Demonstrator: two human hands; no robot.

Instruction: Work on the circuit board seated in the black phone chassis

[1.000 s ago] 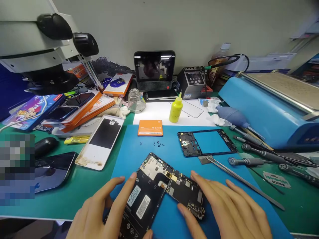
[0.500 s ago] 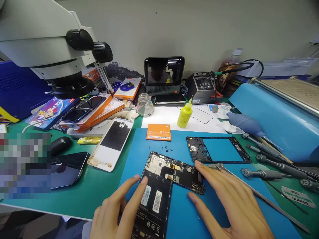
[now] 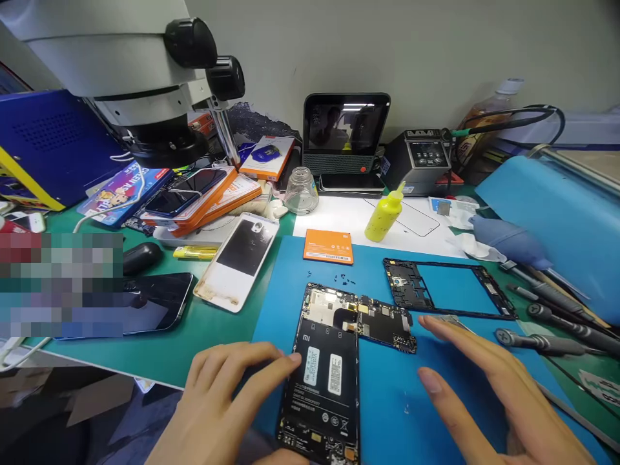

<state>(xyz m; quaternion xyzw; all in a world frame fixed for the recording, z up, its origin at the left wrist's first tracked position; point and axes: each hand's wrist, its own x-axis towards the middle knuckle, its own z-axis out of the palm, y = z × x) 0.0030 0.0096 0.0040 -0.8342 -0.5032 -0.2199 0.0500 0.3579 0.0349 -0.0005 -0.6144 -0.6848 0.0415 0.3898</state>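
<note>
An opened phone (image 3: 320, 400) with a black battery and white labels lies on the blue mat, its top towards the back. Beside its upper right, flat on the mat, is the black circuit board (image 3: 386, 325), which seems joined to the phone by a flex cable. My left hand (image 3: 220, 394) rests at the phone's left edge, fingers apart, one fingertip at the battery's side. To the right of the board, my right hand (image 3: 489, 394) is open with thumb and fingers spread and nothing between them. Several tiny screws (image 3: 345, 279) lie behind the phone.
Behind the phone lies an orange battery (image 3: 328, 247); a yellow bottle (image 3: 385, 213) stands further back. A black phone frame (image 3: 409, 284) and screwdrivers (image 3: 537, 341) lie right. A white back cover (image 3: 237, 261) lies left, beneath the overhanging microscope (image 3: 159, 123).
The view has swung left, so things sit further right. My right hand has drawn away from the circuit board. My left fingers have spread along the phone's left edge.
</note>
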